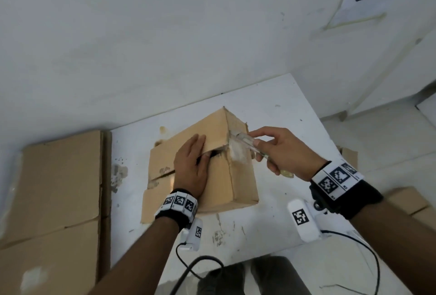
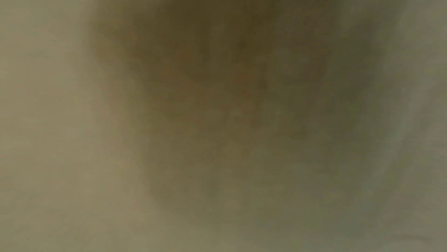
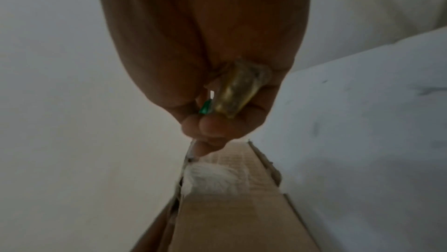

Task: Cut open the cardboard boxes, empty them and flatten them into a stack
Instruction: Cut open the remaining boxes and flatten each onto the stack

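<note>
A brown cardboard box stands on the white table, its top seam partly split, with a dark gap beside my thumb. My left hand lies flat on the top flap, fingers straight, pressing it down. My right hand grips a clear-handled cutter whose tip sits at the taped right end of the seam. In the right wrist view the cutter's yellowish handle shows inside my curled fingers, above the box and its whitish tape. The left wrist view is a dark blur.
Flattened cardboard sheets lie to the left of the table. More cardboard shows at the right, low down. A white wall stands close behind the table. Cables hang from the wrist cameras near the table's front edge.
</note>
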Available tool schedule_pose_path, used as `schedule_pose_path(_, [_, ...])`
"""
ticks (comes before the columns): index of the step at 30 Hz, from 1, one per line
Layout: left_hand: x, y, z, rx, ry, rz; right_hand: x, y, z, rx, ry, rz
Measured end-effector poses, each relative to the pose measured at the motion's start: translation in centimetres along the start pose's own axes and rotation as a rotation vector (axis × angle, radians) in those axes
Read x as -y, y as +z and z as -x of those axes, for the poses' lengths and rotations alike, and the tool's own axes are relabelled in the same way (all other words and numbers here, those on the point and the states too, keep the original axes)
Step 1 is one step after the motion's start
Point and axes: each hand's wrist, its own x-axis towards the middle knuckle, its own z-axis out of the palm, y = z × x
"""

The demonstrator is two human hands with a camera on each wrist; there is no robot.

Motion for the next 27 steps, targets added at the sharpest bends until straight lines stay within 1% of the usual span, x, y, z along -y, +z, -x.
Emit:
schedule_pose_path(4, [-0.3, 5.0, 1.1, 0.105, 0.022, -0.095, -5.6, -1.7, 1.3, -0.094, 0.141, -0.058])
schedule_pose_path(7, [0.5, 8.1, 2.1, 0.170, 0.040, -0.191, -9.8, -2.3, 1.3, -0.128, 0.242, -0.109])
schedule_pose_path(11, [1.5, 10.0, 2.8, 0.189, 0.062, -0.282, -13.5, -1.9, 0.7, -0.135, 0.255, -0.138])
schedule_pose_path(13, [1.7, 10.2, 3.0, 0.177, 0.067, -0.303, -14.1, -1.7, 0.8, -0.110, 0.239, -0.131])
schedule_pose_path(18, [1.9, 10.1, 3.4, 0.157, 0.079, -0.311, -14.4, -2.9, 2.1, -0.049, 0.186, -0.024])
schedule_pose_path(22, [1.9, 10.1, 3.2, 0.152, 0.081, -0.319, -14.2, -2.4, 2.3, -0.105, 0.171, -0.016])
schedule_pose_path(27, [1.7, 10.0, 3.0, 0.147, 0.067, -0.314, -14.7, 0.0, 2.7, -0.176, 0.183, -0.110])
